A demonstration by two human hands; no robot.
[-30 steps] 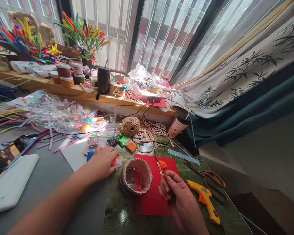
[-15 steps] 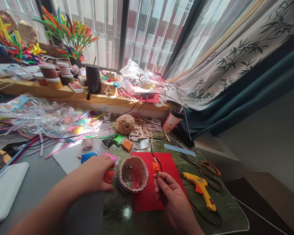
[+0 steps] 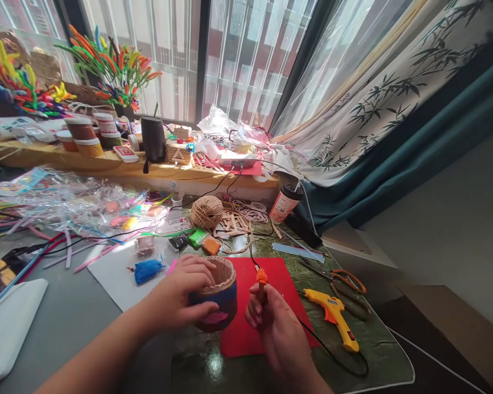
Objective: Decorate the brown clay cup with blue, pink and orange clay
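My left hand (image 3: 181, 287) is wrapped round the left side of a round pot (image 3: 225, 298), thumb across its front. The pot has a blue outer wall, a pink patch and a wavy pale rim; it is tilted slightly. In my right hand (image 3: 277, 323) a small stick is pinched upright, with a lump of orange modelling clay (image 3: 262, 275) on its top end. The red sheet (image 3: 279, 273) lies beneath and behind that hand. Just left of my left hand is a blue bag of clay (image 3: 148, 271). Whether anything is under my left palm is hidden.
A yellow glue gun (image 3: 334, 314) and orange-handled pliers (image 3: 349, 282) lie to the right. Behind are small clay packets (image 3: 211, 244), a ball of twine (image 3: 206, 212) and a paper cup (image 3: 285, 203). A white device (image 3: 14, 328) rests at the left.
My left hand has moved right onto the pot and gripped it, tilting it and shifting it slightly. The orange lump by my left hand is out of sight. My right hand still holds its stick.
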